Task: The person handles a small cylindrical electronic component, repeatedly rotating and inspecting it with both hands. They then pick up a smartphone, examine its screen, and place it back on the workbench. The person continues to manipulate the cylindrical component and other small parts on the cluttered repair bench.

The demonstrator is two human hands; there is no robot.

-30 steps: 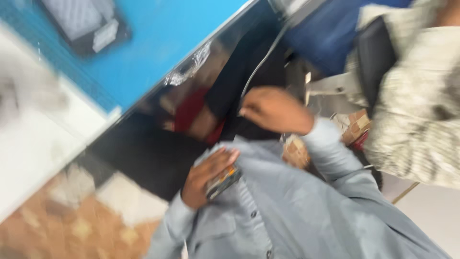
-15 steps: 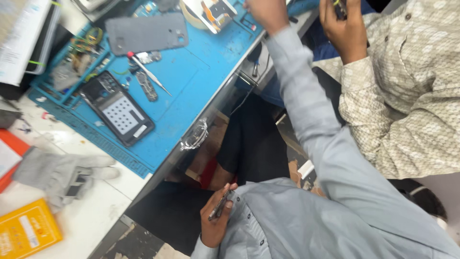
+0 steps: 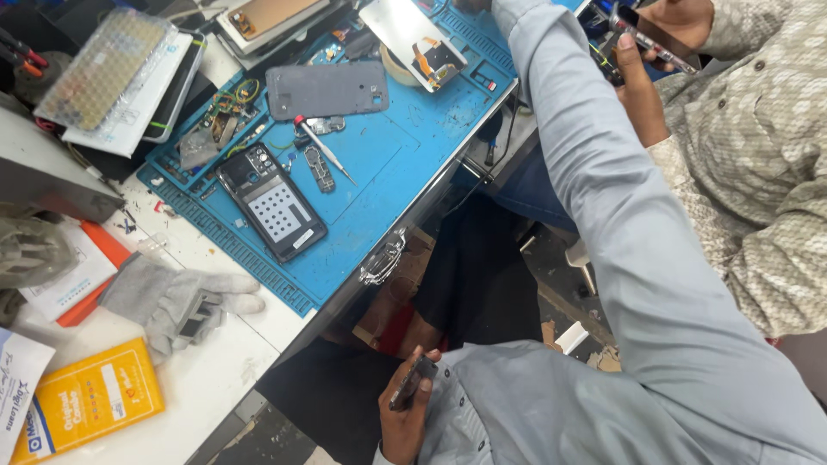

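Fingers of left hand point(image 3: 405, 413) grip a slim dark phone point(image 3: 412, 383); right hand unseen.

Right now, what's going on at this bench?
A person in a grey shirt sits at a blue work mat strewn with phone parts. Their left hand holds a small dark phone-like thing close to the chest, while the right arm stretches up over the mat, its hand out of view. An opened phone, a grey back cover and a screwdriver lie on the mat. Beside them, another person in a patterned shirt holds a phone.
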